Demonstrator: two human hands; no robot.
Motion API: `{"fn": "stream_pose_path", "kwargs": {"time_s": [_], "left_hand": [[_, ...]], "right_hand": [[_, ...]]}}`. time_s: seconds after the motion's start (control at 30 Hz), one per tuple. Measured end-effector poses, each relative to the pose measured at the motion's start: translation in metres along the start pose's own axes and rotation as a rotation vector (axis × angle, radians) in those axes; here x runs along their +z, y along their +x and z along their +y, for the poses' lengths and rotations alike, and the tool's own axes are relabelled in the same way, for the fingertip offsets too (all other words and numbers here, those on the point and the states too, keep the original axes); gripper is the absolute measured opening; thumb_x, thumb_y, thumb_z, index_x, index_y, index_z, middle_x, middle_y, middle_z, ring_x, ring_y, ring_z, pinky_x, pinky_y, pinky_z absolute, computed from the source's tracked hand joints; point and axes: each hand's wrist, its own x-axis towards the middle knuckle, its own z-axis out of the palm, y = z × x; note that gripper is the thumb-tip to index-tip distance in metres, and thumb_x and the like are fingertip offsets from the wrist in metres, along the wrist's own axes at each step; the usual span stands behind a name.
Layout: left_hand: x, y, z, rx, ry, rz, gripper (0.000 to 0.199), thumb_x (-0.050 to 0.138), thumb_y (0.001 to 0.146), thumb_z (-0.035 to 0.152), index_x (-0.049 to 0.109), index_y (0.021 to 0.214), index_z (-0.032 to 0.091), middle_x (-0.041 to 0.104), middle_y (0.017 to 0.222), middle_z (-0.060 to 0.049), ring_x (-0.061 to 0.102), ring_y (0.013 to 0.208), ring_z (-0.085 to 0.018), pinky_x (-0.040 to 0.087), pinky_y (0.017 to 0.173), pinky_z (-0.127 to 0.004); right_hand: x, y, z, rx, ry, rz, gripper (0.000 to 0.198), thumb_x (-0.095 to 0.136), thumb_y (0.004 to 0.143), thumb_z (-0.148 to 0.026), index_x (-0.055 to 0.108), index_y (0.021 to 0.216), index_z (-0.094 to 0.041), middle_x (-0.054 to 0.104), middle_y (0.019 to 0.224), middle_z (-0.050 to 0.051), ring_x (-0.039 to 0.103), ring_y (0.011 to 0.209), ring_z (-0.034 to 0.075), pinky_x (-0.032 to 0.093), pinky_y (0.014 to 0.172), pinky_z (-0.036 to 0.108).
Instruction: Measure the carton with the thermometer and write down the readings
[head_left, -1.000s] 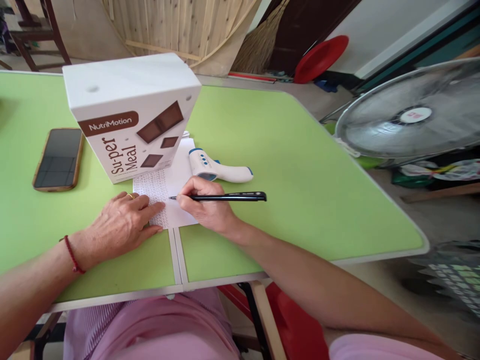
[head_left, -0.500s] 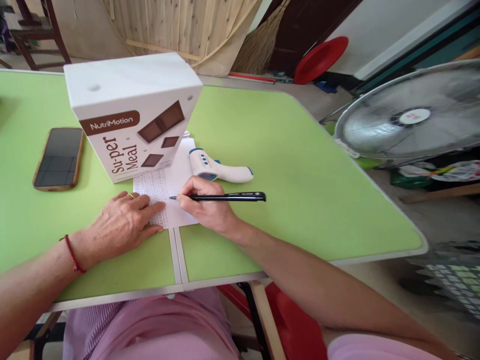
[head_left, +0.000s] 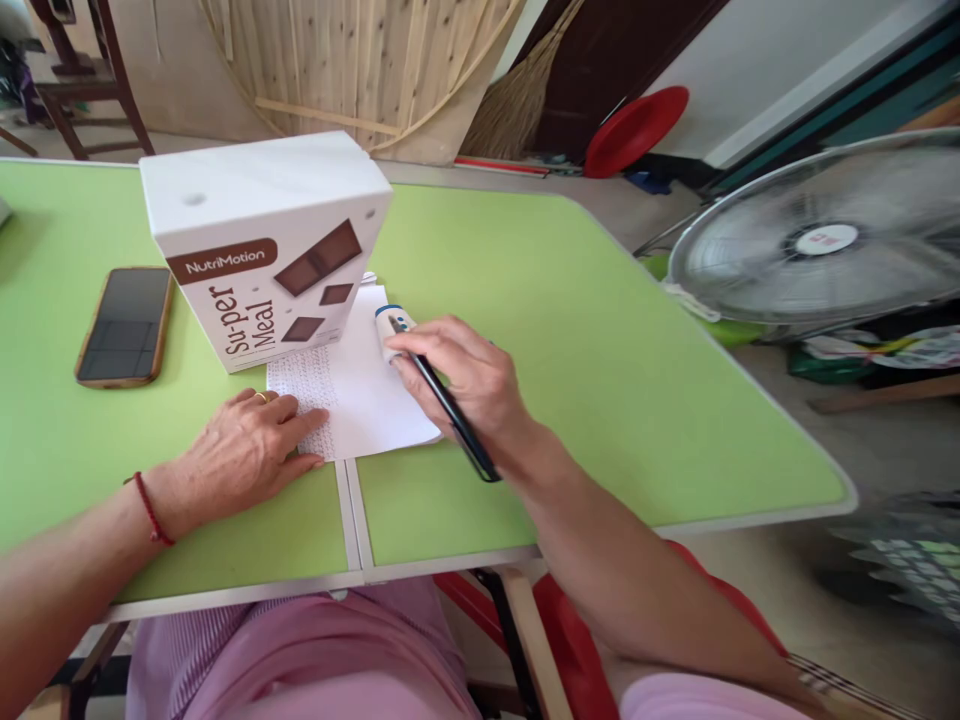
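My left hand (head_left: 244, 445) lies flat, fingers spread, on the written left part of a white paper (head_left: 379, 405). Small handwriting covers that part, while the right part is blank. My right hand (head_left: 476, 385) grips a black pen (head_left: 454, 415), which slants with its tip up and left, off the paper. Beneath this hand is a white infrared thermometer (head_left: 387, 320) with a blue rim; most of it is hidden. Whether my fingers touch the thermometer, I cannot tell. A white NutriMotion box (head_left: 262, 185) stands upright at the paper's far left.
A phone (head_left: 126, 325) in a brown case lies left of the box on the green table (head_left: 600, 400). Beyond the table's right edge stands a fan (head_left: 817, 240). A red basin (head_left: 634, 130) and a straw broom (head_left: 521, 110) are behind.
My right hand has moved right and away from me, from the paper to over the thermometer. The pen's tip has lifted and swung upward. My left hand has stayed put.
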Motion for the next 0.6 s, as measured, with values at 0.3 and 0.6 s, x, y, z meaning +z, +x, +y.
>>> {"fn": "stream_pose_path", "kwargs": {"time_s": [0.3,0.6], "left_hand": [[-0.001,-0.001,-0.002,-0.028,-0.018,-0.043,0.034,0.062,0.097,0.033,0.065,0.125,0.013,0.067,0.086,-0.008,0.068,0.077,-0.026,0.054,0.074,-0.04],[-0.001,-0.001,-0.003,-0.073,-0.028,-0.111,0.038,0.061,0.098,0.037,0.064,0.128,0.015,0.069,0.091,-0.009,0.068,0.08,-0.029,0.055,0.076,-0.044]], "right_hand": [[-0.001,-0.001,0.026,-0.04,-0.27,-0.058,0.071,0.034,0.092,-0.005,0.021,0.16,-0.019,0.054,0.131,0.017,0.055,0.123,0.031,0.051,0.104,0.051],[0.031,0.001,0.015,-0.017,-0.341,-0.161,0.08,0.059,0.087,-0.041,0.03,0.154,-0.008,0.056,0.128,0.022,0.051,0.119,0.038,0.041,0.104,0.059]]}}
